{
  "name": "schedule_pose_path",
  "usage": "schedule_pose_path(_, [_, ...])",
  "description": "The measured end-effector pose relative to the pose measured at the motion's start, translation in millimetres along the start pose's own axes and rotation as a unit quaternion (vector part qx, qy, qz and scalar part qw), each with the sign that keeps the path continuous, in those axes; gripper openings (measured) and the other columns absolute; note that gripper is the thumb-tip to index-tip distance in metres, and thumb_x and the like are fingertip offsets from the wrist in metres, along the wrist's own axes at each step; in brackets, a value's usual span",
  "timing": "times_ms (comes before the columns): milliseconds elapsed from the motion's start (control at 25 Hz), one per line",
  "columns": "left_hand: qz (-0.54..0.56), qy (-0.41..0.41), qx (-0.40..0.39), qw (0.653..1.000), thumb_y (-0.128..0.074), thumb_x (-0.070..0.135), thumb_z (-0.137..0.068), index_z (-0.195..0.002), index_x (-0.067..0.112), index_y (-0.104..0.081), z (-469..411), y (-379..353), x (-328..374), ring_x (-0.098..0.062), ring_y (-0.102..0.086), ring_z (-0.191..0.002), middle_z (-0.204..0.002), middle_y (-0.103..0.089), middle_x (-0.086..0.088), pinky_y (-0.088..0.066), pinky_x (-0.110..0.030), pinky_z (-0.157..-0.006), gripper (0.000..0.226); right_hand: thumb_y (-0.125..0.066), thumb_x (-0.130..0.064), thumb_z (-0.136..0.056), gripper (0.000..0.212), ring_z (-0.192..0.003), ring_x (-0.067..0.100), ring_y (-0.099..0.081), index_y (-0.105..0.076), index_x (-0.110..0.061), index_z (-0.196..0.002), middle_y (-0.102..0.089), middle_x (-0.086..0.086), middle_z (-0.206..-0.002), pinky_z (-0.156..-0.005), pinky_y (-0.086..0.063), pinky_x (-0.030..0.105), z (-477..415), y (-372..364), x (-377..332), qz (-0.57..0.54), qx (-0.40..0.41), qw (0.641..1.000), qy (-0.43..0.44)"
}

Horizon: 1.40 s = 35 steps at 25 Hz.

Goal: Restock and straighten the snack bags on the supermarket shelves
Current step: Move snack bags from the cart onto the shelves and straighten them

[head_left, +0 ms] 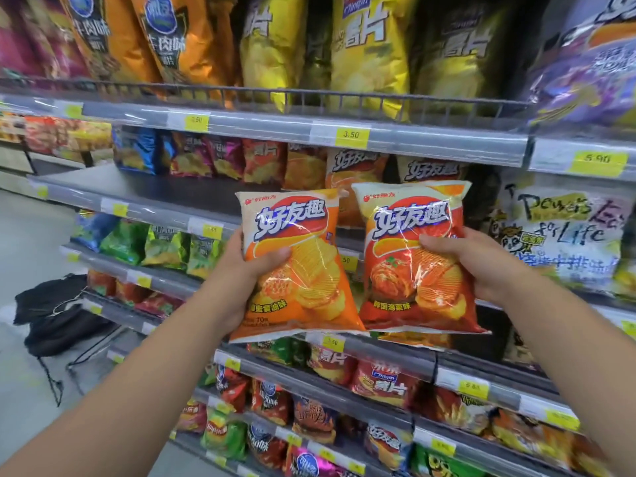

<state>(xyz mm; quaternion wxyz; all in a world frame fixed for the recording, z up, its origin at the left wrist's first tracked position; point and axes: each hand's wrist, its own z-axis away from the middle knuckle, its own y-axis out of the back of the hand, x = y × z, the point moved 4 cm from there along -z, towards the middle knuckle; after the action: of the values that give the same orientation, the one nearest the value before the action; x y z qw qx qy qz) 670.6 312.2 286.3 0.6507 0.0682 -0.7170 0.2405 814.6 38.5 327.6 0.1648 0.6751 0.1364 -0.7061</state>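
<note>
My left hand (241, 266) grips an orange chip bag (303, 287) by its left edge, thumb across the front. My right hand (481, 266) grips a red chip bag (402, 290) by its right edge, thumb on the front. Both bags are upright, side by side and touching, held in front of the second shelf (172, 187). Behind them, bags of the same brand (354, 166) stand at the back of that shelf. The shelf's front left part is bare.
Large orange and yellow bags (371, 49) fill the top shelf. A white printed bag (564, 235) stands to the right. Lower shelves hold several green and red bags (165, 246). A black bag (58, 311) lies on the aisle floor at left.
</note>
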Motion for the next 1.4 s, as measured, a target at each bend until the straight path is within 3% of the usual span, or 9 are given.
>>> schedule_pose_path(120, [-0.008,-0.004,-0.012,1.000,-0.082,0.020,-0.062,-0.133,0.029,-0.048,-22.9,-11.7,5.3,-0.032,-0.073,-0.092,-0.110,-0.073,-0.008,-0.059,-0.051,-0.073,0.079,-0.075,-0.019,-0.079,0.029,-0.081,0.026,-0.074,-0.064,-0.020,-0.105,-0.076,0.007,-0.092,-0.076,-0.056,0.045,-18.0,7.2,-5.4,-0.001,0.012,1.000,-0.002])
schedule_pose_path(280, [-0.023,-0.010,0.001,1.000,-0.082,0.019,-0.062,-0.137,0.031,-0.044,-48.1,-16.1,12.2,-0.032,-0.073,-0.091,-0.112,-0.072,-0.007,-0.059,-0.048,-0.069,0.084,-0.079,-0.022,-0.072,0.044,-0.086,0.029,-0.073,-0.063,-0.016,-0.113,-0.076,0.009,-0.096,-0.082,-0.056,0.050,-44.3,2.3,-9.0,-0.002,-0.008,1.000,-0.008])
schedule_pose_path(480, [-0.041,-0.033,0.036,0.998,-0.080,0.019,-0.062,-0.132,0.034,-0.045,-65.2,-0.7,32.8,-0.028,-0.074,-0.084,-0.107,-0.071,-0.005,-0.059,-0.044,-0.063,0.079,-0.083,-0.027,-0.058,0.066,-0.082,0.032,-0.073,-0.058,-0.010,-0.117,-0.075,0.013,-0.092,-0.074,-0.058,0.050,-75.6,-15.9,-12.5,0.009,-0.037,0.999,-0.018])
schedule_pose_path(680, [-0.057,-0.049,0.047,0.996,-0.080,0.019,-0.062,-0.133,0.032,-0.044,-85.4,20.1,41.9,-0.026,-0.074,-0.084,-0.111,-0.070,-0.006,-0.059,-0.043,-0.064,0.081,-0.081,-0.025,-0.065,0.052,-0.071,0.026,-0.074,-0.063,-0.008,-0.111,-0.076,0.011,-0.084,-0.059,-0.058,0.036,-94.4,-37.8,-12.9,0.023,-0.054,0.998,-0.027])
schedule_pose_path(840, [-0.056,-0.057,0.041,0.996,-0.083,0.019,-0.062,-0.139,0.031,-0.041,-123.8,39.5,47.0,-0.031,-0.072,-0.094,-0.117,-0.069,-0.008,-0.059,-0.054,-0.075,0.088,-0.077,-0.023,-0.067,0.041,-0.061,0.022,-0.072,-0.066,-0.006,-0.104,-0.075,0.010,-0.077,-0.051,-0.058,0.034,-104.0,-59.9,-17.3,0.017,-0.050,0.998,-0.024])
schedule_pose_path(1040, [-0.068,-0.057,0.003,0.996,-0.079,0.011,-0.077,-0.130,0.025,-0.046,-188.3,60.0,54.0,-0.024,-0.074,-0.087,-0.110,-0.070,-0.006,-0.061,-0.043,-0.071,0.064,-0.074,-0.022,-0.066,0.034,-0.055,0.020,-0.070,-0.067,-0.007,-0.096,-0.074,0.009,-0.070,-0.044,-0.056,0.034,-111.0,-84.5,-17.3,-0.002,0.006,0.999,-0.034])
schedule_pose_path(1160, [-0.060,-0.041,-0.010,0.997,-0.078,0.010,-0.079,-0.114,0.024,-0.053,-232.6,79.1,54.0,-0.028,-0.073,-0.084,-0.104,-0.071,-0.010,-0.061,-0.048,-0.072,0.045,-0.073,-0.024,-0.060,0.039,-0.055,0.021,-0.071,-0.068,-0.006,-0.095,-0.074,0.011,-0.072,-0.046,-0.057,0.037,-115.7,-107.6,-12.3,-0.015,0.041,0.998,-0.044])
schedule_pose_path(1320, [-0.088,-0.035,-0.037,0.995,-0.095,0.033,-0.053,-0.132,0.020,-0.054,-281.7,86.0,50.6,-0.028,-0.073,-0.094,-0.110,-0.073,-0.007,-0.059,-0.051,-0.082,0.089,-0.072,-0.024,-0.061,0.038,-0.058,0.021,-0.071,-0.069,-0.008,-0.096,-0.075,0.010,-0.075,-0.045,-0.056,0.035,-122.2,-134.7,-11.0,-0.024,0.079,0.996,-0.038])
schedule_pose_path(1400, [-0.103,-0.053,-0.055,0.992,-0.095,0.036,-0.045,-0.128,0.026,-0.053,-305.1,83.0,48.0,-0.026,-0.071,-0.100,-0.114,-0.071,-0.004,-0.058,-0.048,-0.085,0.093,-0.071,-0.025,-0.062,0.037,-0.059,0.021,-0.072,-0.069,-0.009,-0.095,-0.075,0.010,-0.076,-0.046,-0.056,0.034,-125.5,-143.7,-10.1,-0.027,0.102,0.994,-0.035])
